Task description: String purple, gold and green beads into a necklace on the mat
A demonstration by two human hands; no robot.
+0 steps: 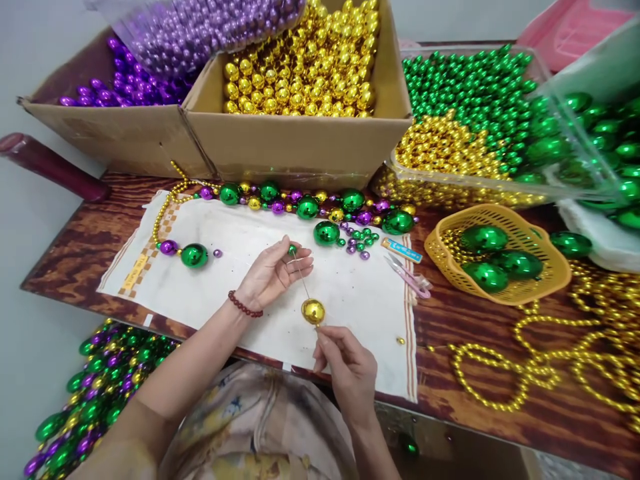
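Observation:
My left hand (273, 272) rests palm-up on the white cloth (240, 293), its fingers curled round a thin needle or thread (301, 279) with a small green bead (293, 250) at its tip. A large gold bead (313, 311) sits lower on that thread. My right hand (347, 367) pinches the thread's near end just below the gold bead. A strung chain of green, purple and gold beads (300, 203) lies along the cloth's far edge and curves down to a large green bead (194, 255) at the left.
Cardboard boxes of purple beads (115, 87) and gold beads (305, 67) stand at the back. A clear tray (470, 107) holds green and gold beads. A yellow basket (500, 263) holds large green beads. Pink scissors (410, 277) lie beside the cloth. Gold strands (550, 360) sprawl at the right.

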